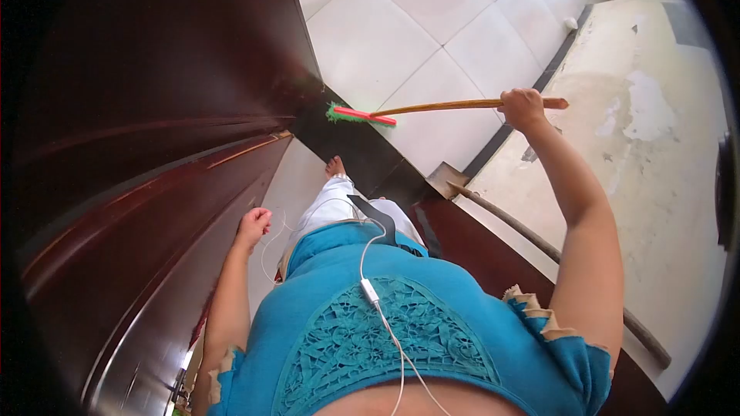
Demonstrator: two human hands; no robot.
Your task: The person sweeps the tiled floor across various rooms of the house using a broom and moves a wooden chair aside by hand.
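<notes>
My right hand (523, 109) is wrapped round the wooden stick handle of a broom (451, 105), close to its upper end. The broom's red head with green bristles rests on the dark threshold strip (339, 127), beside the edge of the dark red door. My left hand (254, 226) hangs at my side with its fingers curled in and nothing visible in them. A thin white cable (363, 258) runs down my blue top and loops near that hand.
A dark red wooden door (177, 38) fills the left side. Pale floor tiles (378, 31) lie ahead. Along the right runs a white wall (617, 146) with peeling paint. A long-handled tool (509, 219) with a flat blade leans there. My bare foot (334, 167) is near the threshold.
</notes>
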